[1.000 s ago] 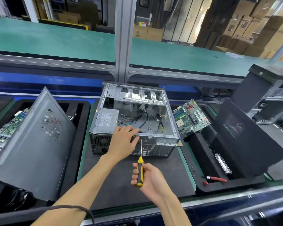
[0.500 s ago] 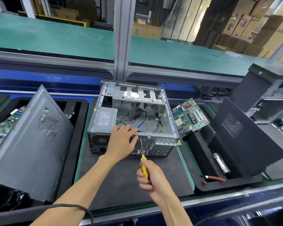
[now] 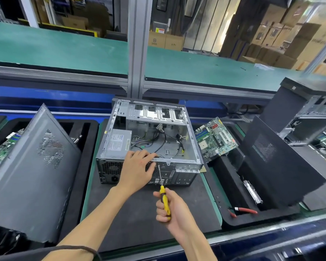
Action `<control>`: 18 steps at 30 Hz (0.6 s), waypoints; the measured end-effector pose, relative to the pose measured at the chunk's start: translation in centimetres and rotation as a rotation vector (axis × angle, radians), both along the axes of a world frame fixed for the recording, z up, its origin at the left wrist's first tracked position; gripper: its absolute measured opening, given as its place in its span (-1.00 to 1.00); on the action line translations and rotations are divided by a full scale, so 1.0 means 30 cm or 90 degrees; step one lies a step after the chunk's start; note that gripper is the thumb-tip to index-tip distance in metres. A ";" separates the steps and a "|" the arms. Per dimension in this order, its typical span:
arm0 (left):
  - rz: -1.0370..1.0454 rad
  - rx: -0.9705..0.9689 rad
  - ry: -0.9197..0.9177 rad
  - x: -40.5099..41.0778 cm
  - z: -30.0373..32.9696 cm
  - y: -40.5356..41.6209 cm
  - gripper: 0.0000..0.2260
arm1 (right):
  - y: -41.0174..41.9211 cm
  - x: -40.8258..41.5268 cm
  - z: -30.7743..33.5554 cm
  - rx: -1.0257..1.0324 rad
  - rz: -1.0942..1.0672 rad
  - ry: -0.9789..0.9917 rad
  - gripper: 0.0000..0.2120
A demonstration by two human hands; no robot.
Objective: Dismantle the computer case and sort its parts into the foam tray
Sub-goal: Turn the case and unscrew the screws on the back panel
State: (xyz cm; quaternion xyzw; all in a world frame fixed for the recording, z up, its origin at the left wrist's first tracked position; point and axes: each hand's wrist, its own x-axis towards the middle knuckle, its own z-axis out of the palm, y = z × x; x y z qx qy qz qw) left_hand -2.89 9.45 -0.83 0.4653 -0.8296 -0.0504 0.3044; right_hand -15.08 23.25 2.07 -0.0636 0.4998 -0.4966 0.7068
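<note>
Centrally, on a black rubber mat (image 3: 139, 219) with green edge: an open grey metal computer case (image 3: 149, 142) lying on its side, with a silver box-shaped power supply (image 3: 118, 141) and loose black cables (image 3: 164, 140) inside. Resting on the near top rim of the case, over the rear panel: the left hand (image 3: 137, 169), palm down, fingers bent over the edge (not clearly clasping anything, more like pressing to steady). Gripped firmly in the right hand (image 3: 174, 209), fingers wrapped around the handle: a screwdriver with yellow and black handle (image 3: 165, 201), its thin metal shaft pointing up, tip touching the rear panel just beside the left thumb. To the right of the case: a black foam tray (image 3: 231, 219), holding a green motherboard (image 3: 215, 139) leaning tilted at the far end, a dark grey perforated side panel (image 3: 277, 166) standing slanted, a small silver bracket (image 3: 252, 192) and red-handled pliers (image 3: 245, 210) in a near slot. To the left: another black foam tray (image 3: 87, 147) with a grey perforated side panel (image 3: 32, 172) leaning in it and a second green circuit board (image 3: 2, 153) behind. Around the left forearm, near the bottom edge: a thin dark band (image 3: 81, 248).
</note>
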 end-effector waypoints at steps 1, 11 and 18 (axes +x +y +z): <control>-0.001 -0.003 -0.001 0.000 -0.001 0.000 -0.73 | 0.001 -0.005 0.003 0.005 0.001 -0.021 -0.66; -0.008 -0.011 -0.003 0.002 0.005 0.001 -0.70 | -0.010 0.016 0.029 -0.019 0.028 -0.023 -0.84; -0.008 -0.022 -0.009 0.003 0.004 -0.001 -0.71 | -0.006 0.040 0.013 0.001 0.016 -0.078 -0.83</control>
